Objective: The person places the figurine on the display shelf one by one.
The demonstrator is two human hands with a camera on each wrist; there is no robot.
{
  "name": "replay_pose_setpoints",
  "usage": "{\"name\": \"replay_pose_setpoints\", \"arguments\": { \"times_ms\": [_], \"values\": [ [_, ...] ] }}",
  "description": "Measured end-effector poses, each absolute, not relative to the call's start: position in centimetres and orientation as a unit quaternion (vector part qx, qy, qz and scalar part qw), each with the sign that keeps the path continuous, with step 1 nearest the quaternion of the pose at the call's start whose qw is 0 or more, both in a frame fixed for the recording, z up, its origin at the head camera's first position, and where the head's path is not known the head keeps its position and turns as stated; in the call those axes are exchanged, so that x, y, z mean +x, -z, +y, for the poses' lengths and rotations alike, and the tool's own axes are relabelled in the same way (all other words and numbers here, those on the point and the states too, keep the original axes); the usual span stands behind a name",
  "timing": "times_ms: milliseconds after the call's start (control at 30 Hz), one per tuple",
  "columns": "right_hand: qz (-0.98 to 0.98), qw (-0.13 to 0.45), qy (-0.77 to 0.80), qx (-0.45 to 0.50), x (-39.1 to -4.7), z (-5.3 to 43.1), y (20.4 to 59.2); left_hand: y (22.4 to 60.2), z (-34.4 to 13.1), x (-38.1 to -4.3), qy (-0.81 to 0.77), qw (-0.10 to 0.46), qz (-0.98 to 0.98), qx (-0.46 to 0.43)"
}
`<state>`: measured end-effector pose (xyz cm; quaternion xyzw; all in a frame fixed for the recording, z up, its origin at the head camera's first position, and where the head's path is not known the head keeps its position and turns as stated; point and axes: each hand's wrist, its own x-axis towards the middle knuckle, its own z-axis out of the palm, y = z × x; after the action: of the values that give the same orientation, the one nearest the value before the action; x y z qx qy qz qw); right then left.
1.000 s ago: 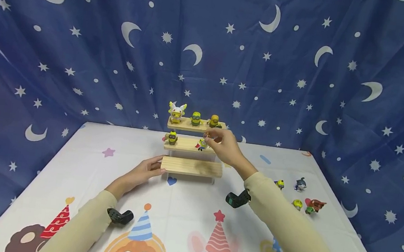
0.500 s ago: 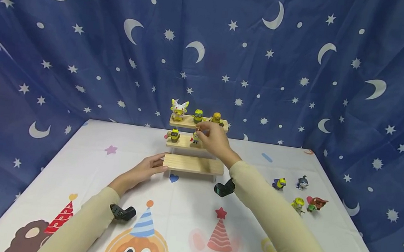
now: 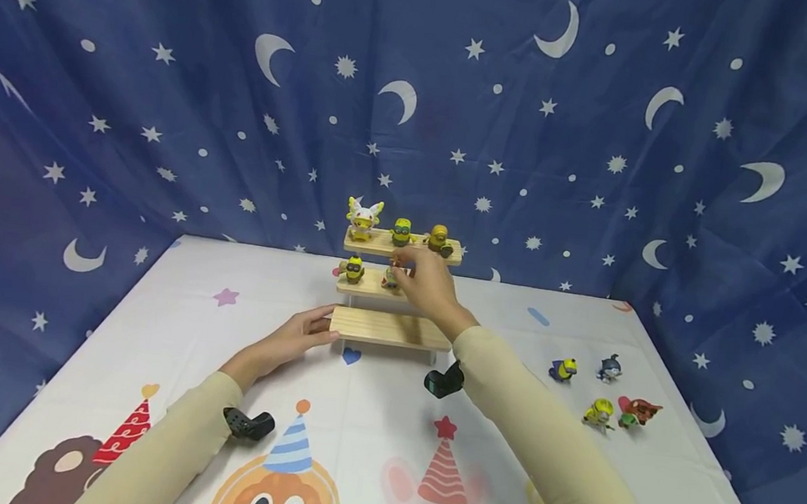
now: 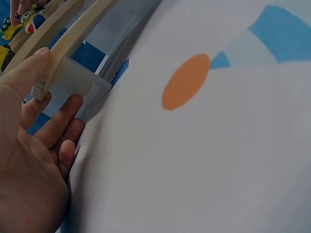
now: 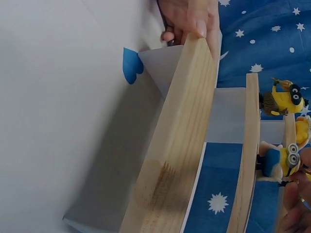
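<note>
A wooden three-tier display stand (image 3: 390,328) stands at the back of the table. My left hand (image 3: 290,341) grips the left end of its lowest board, thumb on top and a finger beneath in the left wrist view. On the middle board, my right hand (image 3: 430,285) pinches a minion figurine (image 5: 284,162) by its upper part. This figurine has goggles and blue-and-white clothing, and its feet are at the board. Left of it stands another minion figurine (image 3: 353,269) in dark clothing. My right fingers partly cover the held one in the head view.
The top board bears a white-eared yellow figurine (image 3: 363,220), a green-and-yellow minion (image 3: 402,232) and an orange-yellow one (image 3: 438,240). Right on the table are a purple-and-yellow figurine (image 3: 563,369), a dark-blue-haired one (image 3: 610,367), a yellow one (image 3: 600,412) and a red-brown one (image 3: 639,412).
My right hand has carried the minion figurine leftward along the middle board, from its right part to around its centre, and lowered it slightly. The left hand keeps its grip on the stand.
</note>
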<state>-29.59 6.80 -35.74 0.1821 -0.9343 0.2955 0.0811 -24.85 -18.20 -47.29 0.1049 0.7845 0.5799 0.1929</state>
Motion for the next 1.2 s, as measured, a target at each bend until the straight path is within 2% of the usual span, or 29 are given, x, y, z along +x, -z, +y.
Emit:
{"name": "replay_pose_setpoints", "arguments": {
  "times_ms": [667, 900, 1200],
  "values": [
    [-0.931, 0.073, -0.323, 0.154, -29.1, 7.4, 35.3, 47.2, -18.0, -24.6, -0.575, 0.189, 0.789, 0.107],
    [-0.922, 0.100, -0.350, 0.129, -27.9, 8.3, 34.6, 47.3, -18.1, -24.6, -0.577, 0.184, 0.789, 0.104],
    [-0.897, 0.119, -0.394, 0.159, -25.7, 11.3, 33.4, 47.4, -18.3, -24.9, -0.565, 0.183, 0.798, 0.107]
  ]
}}
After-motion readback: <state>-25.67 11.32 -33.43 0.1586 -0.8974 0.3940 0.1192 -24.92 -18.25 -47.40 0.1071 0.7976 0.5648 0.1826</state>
